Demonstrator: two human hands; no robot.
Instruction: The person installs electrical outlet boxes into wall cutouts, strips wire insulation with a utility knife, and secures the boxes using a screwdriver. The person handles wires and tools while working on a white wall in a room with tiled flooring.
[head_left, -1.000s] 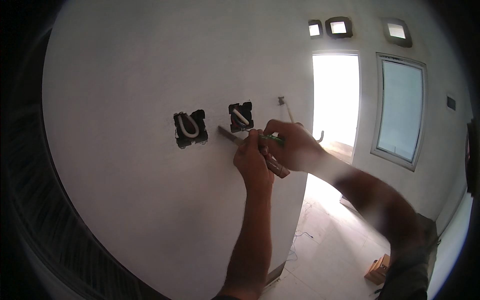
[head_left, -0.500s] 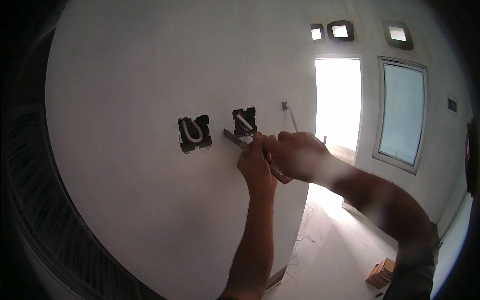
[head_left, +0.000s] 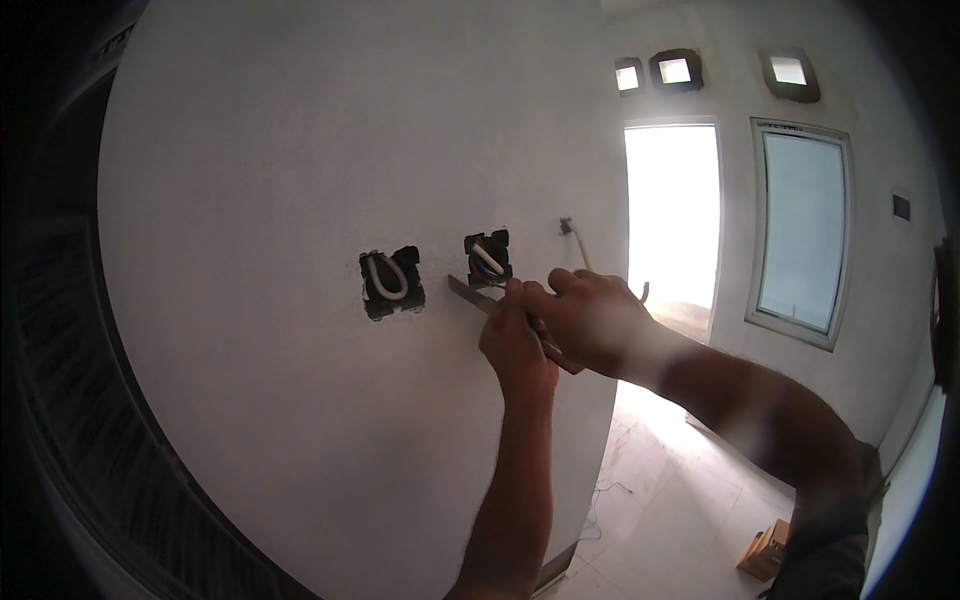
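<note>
My left hand (head_left: 515, 345) is closed round a knife (head_left: 470, 294). Its blade points up and left across the wall, and its brownish handle end shows below the hands. Against the left fingertips, my right hand (head_left: 595, 318) is closed; what its fingers hold is hidden. Just above is a square wall opening (head_left: 503, 240) with a pale cable (head_left: 488, 260) and darker wires inside. A thin strand seems to run from there toward my fingertips. To the left, another wall opening (head_left: 378, 307) holds a looped pale cable (head_left: 402, 285).
A pale cable (head_left: 582, 248) leaves a small hole in the wall and passes behind my right hand. A bright doorway (head_left: 672, 210) and a framed window (head_left: 803, 230) stand to the right. On the tiled floor lie a brown box (head_left: 765, 550) and a thin wire (head_left: 612, 488).
The view has shifted slightly, so the wall openings sit lower in the picture. Both hands stay together at the knife, and the right hand has turned a little.
</note>
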